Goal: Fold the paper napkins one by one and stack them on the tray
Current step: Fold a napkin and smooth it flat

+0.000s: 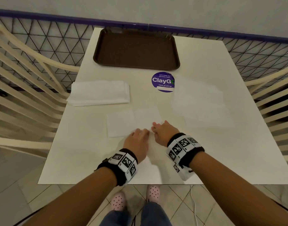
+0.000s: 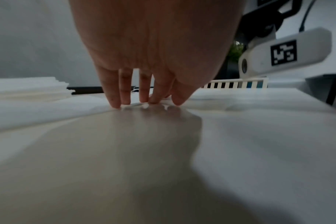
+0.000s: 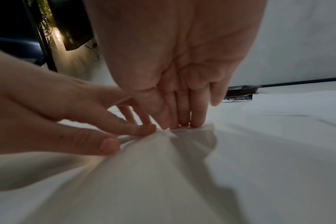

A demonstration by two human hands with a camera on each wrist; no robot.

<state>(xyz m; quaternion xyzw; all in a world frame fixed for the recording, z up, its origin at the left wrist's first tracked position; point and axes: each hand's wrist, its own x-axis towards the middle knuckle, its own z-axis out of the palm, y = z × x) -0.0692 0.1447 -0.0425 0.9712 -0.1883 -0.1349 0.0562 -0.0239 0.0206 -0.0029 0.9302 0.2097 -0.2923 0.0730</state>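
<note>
We are working the near edge of 1 unfolded napkin (image 1: 133,123) that lies flat on the surface (image 1: 197,152) in front of us. To do this step well, we judge that we should separate and lift only that near edge, keep both corners level, carry the edge away from us until it meets the far edge, then press a crease along the fold. The paper is thin and looks limp, so a light pinch and a slow lift should keep it from tearing or dragging.

Our left hand (image 1: 136,139) has its fingers (image 2: 125,94) extended downward, tips touching the napkin's edge; the thumb and forefinger seem to begin a pinch in the right wrist view, but we cannot tell whether paper is actually caught. Our right hand (image 1: 164,132) has straight fingers (image 3: 182,112) pressing down on the same edge, just beside the left fingertips, almost touching them.

The napkin extends from under our fingertips to the left and away from us. A pile of napkins (image 1: 99,92) sits farther off to the left, a loose spread of napkins (image 1: 200,101) to the right, and the brown tray (image 1: 136,49) lies at the far end, well apart from both hands, holding no folded napkins yet.
</note>
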